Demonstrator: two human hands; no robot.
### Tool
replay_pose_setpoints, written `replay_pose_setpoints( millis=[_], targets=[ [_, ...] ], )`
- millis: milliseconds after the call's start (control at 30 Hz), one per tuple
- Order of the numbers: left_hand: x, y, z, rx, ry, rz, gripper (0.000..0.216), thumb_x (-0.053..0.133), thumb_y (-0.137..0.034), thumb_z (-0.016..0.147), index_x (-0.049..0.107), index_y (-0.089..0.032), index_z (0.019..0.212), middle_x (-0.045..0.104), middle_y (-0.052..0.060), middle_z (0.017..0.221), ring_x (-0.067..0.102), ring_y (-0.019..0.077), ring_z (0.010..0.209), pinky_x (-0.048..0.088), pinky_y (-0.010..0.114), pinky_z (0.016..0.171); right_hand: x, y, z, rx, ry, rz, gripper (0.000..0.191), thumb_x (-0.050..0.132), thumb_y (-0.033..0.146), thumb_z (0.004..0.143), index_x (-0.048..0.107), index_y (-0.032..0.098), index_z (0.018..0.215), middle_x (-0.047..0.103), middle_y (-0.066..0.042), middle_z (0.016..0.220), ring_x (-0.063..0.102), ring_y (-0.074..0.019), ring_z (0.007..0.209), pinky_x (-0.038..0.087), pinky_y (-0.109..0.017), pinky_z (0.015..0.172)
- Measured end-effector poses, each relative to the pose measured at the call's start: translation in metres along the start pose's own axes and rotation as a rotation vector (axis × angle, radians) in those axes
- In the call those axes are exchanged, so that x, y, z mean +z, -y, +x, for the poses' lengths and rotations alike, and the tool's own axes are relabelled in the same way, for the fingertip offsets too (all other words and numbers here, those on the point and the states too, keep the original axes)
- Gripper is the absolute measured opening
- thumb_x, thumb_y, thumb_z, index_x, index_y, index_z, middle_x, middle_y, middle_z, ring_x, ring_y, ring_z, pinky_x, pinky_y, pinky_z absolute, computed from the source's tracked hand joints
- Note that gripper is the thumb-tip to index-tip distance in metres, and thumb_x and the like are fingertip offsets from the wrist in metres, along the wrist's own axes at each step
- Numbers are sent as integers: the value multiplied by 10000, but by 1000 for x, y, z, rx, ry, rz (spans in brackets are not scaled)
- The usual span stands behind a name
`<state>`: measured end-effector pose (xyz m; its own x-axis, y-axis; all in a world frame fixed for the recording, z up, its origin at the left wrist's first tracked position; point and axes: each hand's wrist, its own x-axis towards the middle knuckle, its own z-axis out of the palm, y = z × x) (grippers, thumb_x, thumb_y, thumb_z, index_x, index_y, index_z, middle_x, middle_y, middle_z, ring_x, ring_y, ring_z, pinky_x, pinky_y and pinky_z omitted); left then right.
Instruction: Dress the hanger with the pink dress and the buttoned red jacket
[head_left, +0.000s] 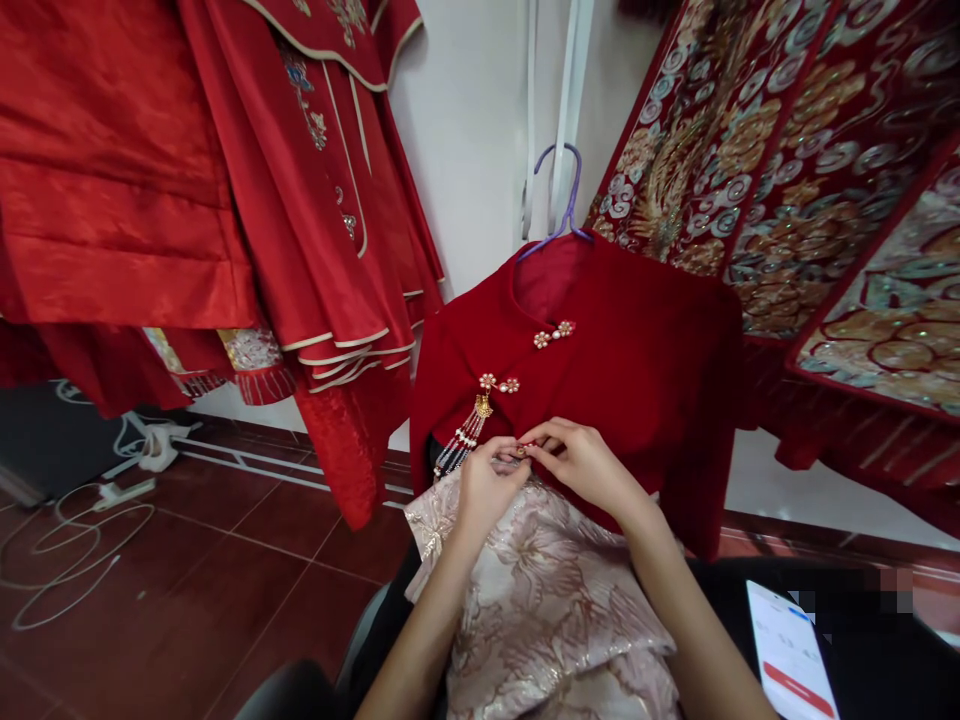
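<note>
A dark red jacket hangs on a purple hanger before me, its lower part near my lap. Pearl flower clasps sit along its front opening, and from one of them a beaded tassel dangles. At a lower point of that opening, my left hand and my right hand meet, fingertips pinched around a small ornamented clasp, which the fingers partly cover. Beneath my forearms, a pale pink and gold floral brocade cloth lies across my lap.
Red garments hang at the left, and heavily embroidered ones at the right. A lit phone rests by my right leg. White cables and a power strip lie on the tiled floor.
</note>
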<state>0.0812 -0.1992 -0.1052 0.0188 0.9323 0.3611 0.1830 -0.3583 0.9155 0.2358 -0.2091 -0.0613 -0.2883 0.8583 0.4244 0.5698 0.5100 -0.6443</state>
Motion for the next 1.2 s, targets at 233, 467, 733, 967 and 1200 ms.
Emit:
replay_pose_setpoints(
  millis=[233,467,733,967,1200],
  targets=[
    [-3,-5,1,-5,-3,-21,142,642,-134,707,685,-118,841,719,70,800,663,140,732,541,243,687,1,-4,1,7,-19,-57,167,554,232,869,691,226,965,661,-39,930,639,-147,772,514,-270,718],
    [-7,-2,1,-4,3,3,168,669,-166,725,741,-117,870,748,84,838,685,169,750,538,281,748,5,-7,2,6,-36,-74,104,568,228,861,657,222,915,646,-22,909,627,-133,743,497,-255,694],
    [-3,1,3,-33,-17,-45,139,655,-122,718,724,-111,838,743,82,824,677,149,724,545,263,722,7,-11,3,3,-22,-62,92,577,214,846,643,221,909,635,-12,915,624,-122,733,499,-248,679],
    [-3,7,2,-14,7,1,137,622,-117,753,706,-109,862,736,89,842,679,152,751,543,256,716,6,-10,2,5,26,-62,117,551,188,825,639,219,895,604,-20,912,618,-120,742,502,-236,667],
    [-3,8,2,15,10,55,120,627,-129,766,705,-124,857,733,80,831,679,156,763,536,256,714,7,-13,3,1,16,-47,146,551,177,800,590,217,934,620,-17,893,622,-130,773,503,-232,655]
  ],
)
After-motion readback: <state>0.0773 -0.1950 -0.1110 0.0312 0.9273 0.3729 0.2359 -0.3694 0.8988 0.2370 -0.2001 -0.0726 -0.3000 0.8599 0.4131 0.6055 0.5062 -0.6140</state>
